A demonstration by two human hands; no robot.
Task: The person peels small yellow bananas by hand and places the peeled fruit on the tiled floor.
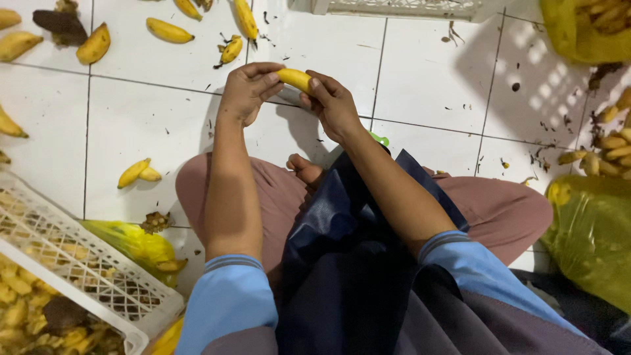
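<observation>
Nearest the camera, a dark navy cloth apron [342, 263] lay over the lap of a person sitting cross-legged on the white tiled floor [427, 72], light blue sleeves pushed up. Lower left, a white plastic lattice crate [85, 269] held a pile of small yellow bananas, some browned. Just beside it, a translucent yellow-green plastic bag [141, 246] lay crumpled with a banana or two at its mouth. Lower right, a second yellow-green plastic bag [591, 243] bulged, contents unclear. Further out, the left hand [246, 89] and right hand [332, 102] met over the floor, both clamped with their fingers on one small peeled-looking yellow banana [294, 79], held level between them. A loose pair of small yellow bananas [139, 173] lay left of the knee. Right edge, a heap of bananas [608, 154] on stalk scraps. Farthest, scattered single bananas [169, 30], a yellow plastic sack of bananas [582, 29] top right, and a white basket rim [407, 8] at top.
</observation>
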